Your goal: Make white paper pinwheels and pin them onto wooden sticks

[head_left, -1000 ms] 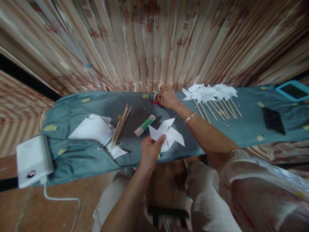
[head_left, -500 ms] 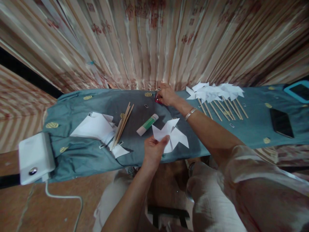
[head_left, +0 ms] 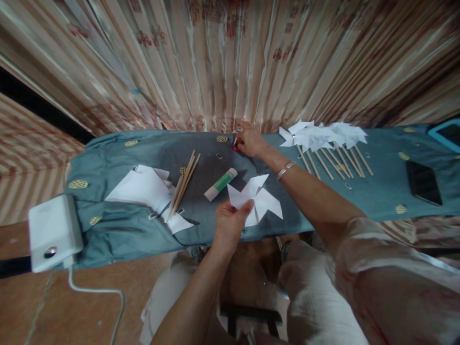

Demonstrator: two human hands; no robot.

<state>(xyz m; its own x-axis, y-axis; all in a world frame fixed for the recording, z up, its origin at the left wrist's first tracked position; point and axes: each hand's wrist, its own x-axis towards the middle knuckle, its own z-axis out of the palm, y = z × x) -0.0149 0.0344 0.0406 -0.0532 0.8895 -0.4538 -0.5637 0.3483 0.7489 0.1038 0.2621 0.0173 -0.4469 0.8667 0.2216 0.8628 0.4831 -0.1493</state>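
My left hand (head_left: 233, 220) pinches a white paper pinwheel (head_left: 264, 203) between thumb and fingers, just above the near edge of the cloth. At the far edge, my right hand (head_left: 249, 140) has its fingers closed on a small red object (head_left: 235, 145); the fingers cover most of it, so its kind does not show. A green-and-white glue stick (head_left: 221, 184) lies just left of the pinwheel. Farther left are several wooden sticks (head_left: 184, 186), partly resting on white paper sheets (head_left: 138, 188).
Several finished paper pinwheels (head_left: 319, 135) on sticks lie in a row at the back right. A dark phone (head_left: 424, 183) and a blue-framed device (head_left: 447, 134) are at the right. A white power bank (head_left: 53, 235) with a cable is at the left end. A curtain (head_left: 215, 67) hangs behind.
The view has shifted slightly. My right hand stays at the small red object, and my left hand still holds the pinwheel in the same place.
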